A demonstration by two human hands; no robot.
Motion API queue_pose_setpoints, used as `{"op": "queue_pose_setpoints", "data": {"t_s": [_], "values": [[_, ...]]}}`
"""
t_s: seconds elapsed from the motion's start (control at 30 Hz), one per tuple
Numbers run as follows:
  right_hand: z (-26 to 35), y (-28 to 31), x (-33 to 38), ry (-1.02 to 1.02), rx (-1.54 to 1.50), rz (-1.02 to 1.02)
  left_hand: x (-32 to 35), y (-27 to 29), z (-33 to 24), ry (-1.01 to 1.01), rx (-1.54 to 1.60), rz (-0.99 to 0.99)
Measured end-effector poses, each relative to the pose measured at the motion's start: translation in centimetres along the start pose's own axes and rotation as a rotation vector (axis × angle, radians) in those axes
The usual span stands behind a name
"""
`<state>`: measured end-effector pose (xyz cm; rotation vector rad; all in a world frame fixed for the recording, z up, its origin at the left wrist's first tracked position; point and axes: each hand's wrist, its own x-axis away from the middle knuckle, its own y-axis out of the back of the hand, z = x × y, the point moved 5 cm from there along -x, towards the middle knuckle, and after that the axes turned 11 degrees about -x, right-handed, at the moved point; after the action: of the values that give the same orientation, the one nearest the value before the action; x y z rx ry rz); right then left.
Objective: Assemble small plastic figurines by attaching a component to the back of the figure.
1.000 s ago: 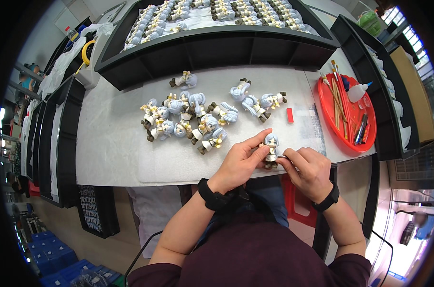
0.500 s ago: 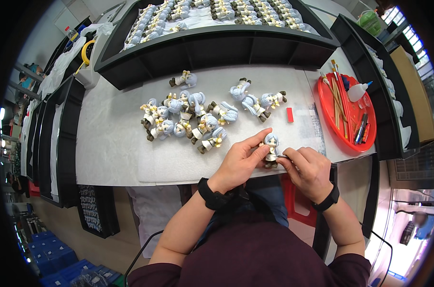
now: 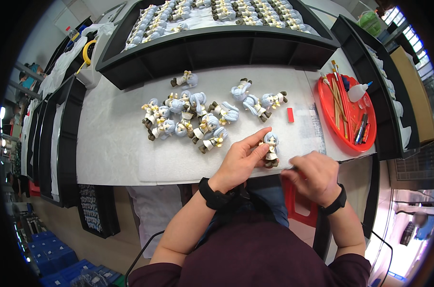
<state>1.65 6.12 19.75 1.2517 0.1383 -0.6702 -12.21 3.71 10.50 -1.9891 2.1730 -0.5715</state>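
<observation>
My left hand (image 3: 240, 161) is closed round a small figurine (image 3: 271, 151) with pale blue hair, a white outfit and dark boots, held upright over the near edge of the table. To its right, my right hand (image 3: 317, 178) pinches a thin dark pen-like tool (image 3: 292, 167). The tool's tip shows just past the fingers, apart from the figurine, and most of its shaft is hidden. Beyond my left hand lies a pile of similar figurines (image 3: 182, 115). A smaller group of figurines (image 3: 256, 100) rests farther back on the white foam sheet (image 3: 178, 165).
A large black tray (image 3: 217, 48) filled with figurine rows stands at the back. On the right, a red oval dish (image 3: 339, 136) carries brushes, sticks, pens and a small bottle. A red block (image 3: 290, 115) lies nearby. More black trays (image 3: 59, 143) stand on the left.
My right hand has drawn the tool away from the figurine, toward the right. My left hand still holds the figurine in nearly the same place.
</observation>
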Motion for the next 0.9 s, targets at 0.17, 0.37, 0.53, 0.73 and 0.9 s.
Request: {"op": "queue_pose_setpoints", "data": {"t_s": [0.17, 0.37, 0.53, 0.73, 0.9], "values": [[-2.3, 1.2, -0.6, -0.319, 0.072, -0.095, 0.0, -0.1, -0.1, -0.003, 0.007, 0.002], [-6.3, 1.0, -1.3, -0.392, 0.115, -0.040, 0.1, -0.3, -0.9, -0.018, -0.036, 0.015], [-8.8, -0.4, -2.0, -0.441, 0.194, 0.135, 0.0, -0.4, -0.9, -0.007, -0.016, 0.006], [-8.8, 0.0, -2.9, -0.320, 0.265, 0.045, 0.0, -0.5, -0.7, 0.000, 0.030, 0.008], [-8.2, -1.2, -4.8, -0.463, -0.063, 0.047, -0.2, -0.3, -0.8, -0.018, 0.010, 0.014]]}}
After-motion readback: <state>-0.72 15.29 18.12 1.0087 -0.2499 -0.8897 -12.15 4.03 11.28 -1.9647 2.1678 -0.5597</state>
